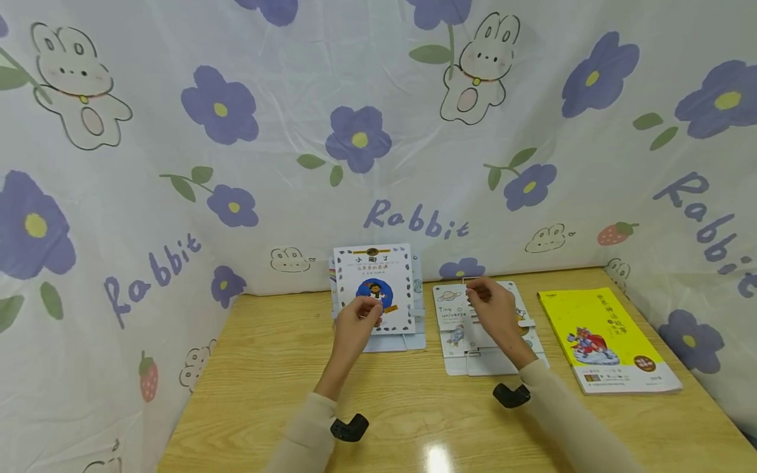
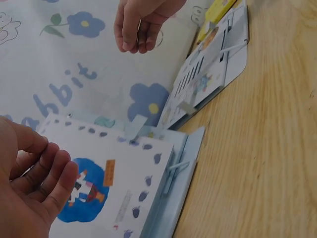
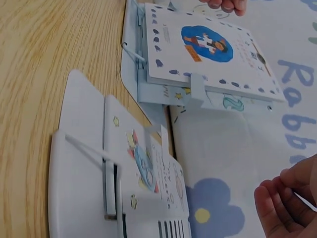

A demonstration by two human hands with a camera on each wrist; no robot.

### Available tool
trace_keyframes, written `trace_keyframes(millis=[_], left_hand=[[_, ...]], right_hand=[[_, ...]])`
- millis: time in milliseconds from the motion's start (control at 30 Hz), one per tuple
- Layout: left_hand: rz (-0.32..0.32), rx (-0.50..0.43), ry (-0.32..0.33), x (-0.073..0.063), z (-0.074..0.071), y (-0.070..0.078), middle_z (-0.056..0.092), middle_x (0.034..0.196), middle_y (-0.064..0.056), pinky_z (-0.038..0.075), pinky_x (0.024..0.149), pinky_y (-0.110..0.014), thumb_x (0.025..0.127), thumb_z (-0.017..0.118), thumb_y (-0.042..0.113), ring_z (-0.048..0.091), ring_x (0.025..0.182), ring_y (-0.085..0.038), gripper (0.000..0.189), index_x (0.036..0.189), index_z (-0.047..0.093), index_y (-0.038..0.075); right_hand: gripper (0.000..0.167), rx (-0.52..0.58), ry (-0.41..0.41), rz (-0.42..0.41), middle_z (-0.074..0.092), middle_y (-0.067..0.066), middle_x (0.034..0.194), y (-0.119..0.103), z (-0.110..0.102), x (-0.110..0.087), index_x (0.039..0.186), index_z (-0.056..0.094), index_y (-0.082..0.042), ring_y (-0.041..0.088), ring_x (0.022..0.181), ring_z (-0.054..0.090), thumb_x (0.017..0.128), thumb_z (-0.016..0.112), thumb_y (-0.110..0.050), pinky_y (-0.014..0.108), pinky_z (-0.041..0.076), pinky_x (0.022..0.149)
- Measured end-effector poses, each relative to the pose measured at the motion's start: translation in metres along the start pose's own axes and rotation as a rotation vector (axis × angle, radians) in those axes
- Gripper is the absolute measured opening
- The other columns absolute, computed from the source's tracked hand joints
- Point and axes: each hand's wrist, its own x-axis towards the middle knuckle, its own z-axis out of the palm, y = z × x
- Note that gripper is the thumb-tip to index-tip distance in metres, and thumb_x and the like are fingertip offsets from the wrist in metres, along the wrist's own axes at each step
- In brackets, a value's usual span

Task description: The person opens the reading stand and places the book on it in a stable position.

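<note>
My left hand hovers in front of a white picture book, its fingers loosely bent and nothing between them. That book has a blue round picture on its cover and leans upright on a pale blue book stand, with a clip over its side edge. Over a second, white book stand printed "Tiny universe" hangs my right hand. Its fingers are also loosely curled and empty, as the right wrist view shows. No book rests on this second stand, whose slots and thin wire support show.
A thick yellow book with a white lower band lies on the right of the wooden table. Behind the table hangs a white curtain with purple flowers and rabbits. Black wrist cameras are strapped at both sleeves.
</note>
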Motion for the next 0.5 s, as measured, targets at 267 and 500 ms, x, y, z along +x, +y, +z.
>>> trace_keyframes(millis=[267, 500], left_hand=[[-0.023, -0.025, -0.074, -0.016, 0.021, -0.006, 0.073, 0.100, -0.026, 0.064, 0.082, -0.051, 0.105, 0.068, 0.012, 0.073, 0.085, -0.033, 0.020, 0.113, 0.072, -0.005], [-0.037, -0.066, -0.142, -0.026, 0.043, -0.016, 0.072, 0.105, -0.031, 0.063, 0.083, -0.055, 0.106, 0.067, 0.014, 0.072, 0.091, -0.044, 0.023, 0.116, 0.072, -0.006]], right_hand=[[0.013, -0.039, -0.027, 0.064, 0.078, 0.017, 0.097, 0.010, -0.020, -0.005, 0.110, 0.075, -0.001, 0.020, 0.084, 0.071, 0.103, 0.071, -0.010, 0.015, 0.053, 0.071], [0.016, -0.080, -0.045, 0.123, 0.077, 0.018, 0.098, 0.022, -0.042, -0.010, 0.111, 0.074, -0.001, 0.012, 0.080, 0.069, 0.106, 0.068, -0.015, 0.018, 0.054, 0.068]])
